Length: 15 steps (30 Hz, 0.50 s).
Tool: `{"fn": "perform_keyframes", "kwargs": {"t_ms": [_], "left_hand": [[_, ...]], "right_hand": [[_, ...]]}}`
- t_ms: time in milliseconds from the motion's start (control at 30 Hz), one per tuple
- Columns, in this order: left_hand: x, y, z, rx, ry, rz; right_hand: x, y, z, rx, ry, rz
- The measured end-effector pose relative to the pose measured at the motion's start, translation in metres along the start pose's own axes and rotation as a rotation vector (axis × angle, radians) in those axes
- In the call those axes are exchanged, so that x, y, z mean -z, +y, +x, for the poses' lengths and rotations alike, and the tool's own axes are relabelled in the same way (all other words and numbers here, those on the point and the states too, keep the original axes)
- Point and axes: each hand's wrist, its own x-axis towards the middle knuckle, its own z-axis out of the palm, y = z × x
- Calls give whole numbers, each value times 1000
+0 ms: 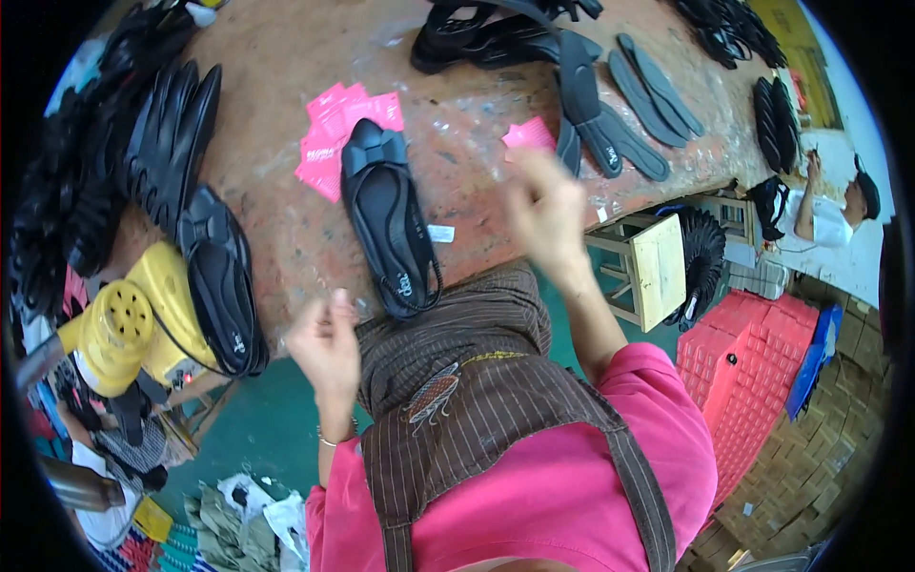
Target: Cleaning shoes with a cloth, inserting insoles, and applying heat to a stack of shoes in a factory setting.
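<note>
A black slingback flat with a bow on its pointed toe [393, 229] lies on the table in front of me, toe away, heel at the near edge. My left hand [326, 345] is beside its heel, fingers curled and thumb pressed in; whether anything small is in them is hidden. To the right of the shoe my right hand [548, 214] is raised and smeared by motion, so its fingers do not read clearly. Just beyond it lies a pink card [529, 135]. More pink cards [329, 138] are fanned out beside the shoe's toe. A small white tag [440, 234] touches the shoe's right side.
Stacked black shoes [176, 143] line the left, by a yellow machine [152, 305]. Black insoles [610, 133] and more shoes [486, 43] lie at the far right. Beyond the right edge are a wooden stool [658, 272], red crates [739, 362] and another person [834, 214].
</note>
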Motion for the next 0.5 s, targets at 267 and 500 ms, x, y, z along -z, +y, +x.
{"fn": "perform_keyframes", "kwargs": {"t_ms": [267,500], "left_hand": [[-24,23,68,-267,-187,558],[115,41,76,-463,612,671]], "right_hand": [[41,142,37,-228,277,-440],[59,135,36,-406,273,62]]}}
